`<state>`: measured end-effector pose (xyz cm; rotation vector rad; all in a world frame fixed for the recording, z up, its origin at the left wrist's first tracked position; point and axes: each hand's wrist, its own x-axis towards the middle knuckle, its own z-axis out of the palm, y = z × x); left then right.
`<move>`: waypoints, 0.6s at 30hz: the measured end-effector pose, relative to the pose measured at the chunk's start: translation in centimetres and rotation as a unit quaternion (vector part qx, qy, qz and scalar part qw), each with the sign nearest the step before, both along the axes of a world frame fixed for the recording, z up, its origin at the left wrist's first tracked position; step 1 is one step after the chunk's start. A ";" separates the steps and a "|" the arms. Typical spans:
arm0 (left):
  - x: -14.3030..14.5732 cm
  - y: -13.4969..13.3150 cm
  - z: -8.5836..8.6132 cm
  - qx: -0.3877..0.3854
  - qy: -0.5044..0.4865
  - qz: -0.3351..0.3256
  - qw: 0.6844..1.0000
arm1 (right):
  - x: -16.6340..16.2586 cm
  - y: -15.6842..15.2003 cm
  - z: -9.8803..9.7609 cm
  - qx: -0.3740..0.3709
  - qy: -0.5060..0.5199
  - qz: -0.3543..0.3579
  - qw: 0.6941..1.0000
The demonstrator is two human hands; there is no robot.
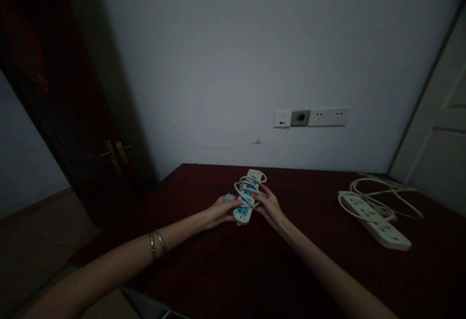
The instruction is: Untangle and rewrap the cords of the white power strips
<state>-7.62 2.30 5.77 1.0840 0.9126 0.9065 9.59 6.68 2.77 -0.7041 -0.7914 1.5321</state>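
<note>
Between my two hands is a white power strip with blue socket faces, tilted with its far end angled to the right. Its white cord is wound around it in several loose loops. My left hand grips the strip's near left side, thumb on top. A pale plug shows beside the left fingers. My right hand is closed on the right side, its fingers at the wound cord. The undersides of the strip and the fingertips beneath it are hidden.
A second, larger white power strip lies at the right of the dark red table, its cord looped over it. Wall sockets are mounted above the table. A dark door stands at the left, a pale panelled door at the right.
</note>
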 end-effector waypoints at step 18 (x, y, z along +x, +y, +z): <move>-1.3 2.3 -0.3 0.121 0.153 0.086 0.977 | 0.6 1.0 -1.4 0.006 -0.118 0.008 0.993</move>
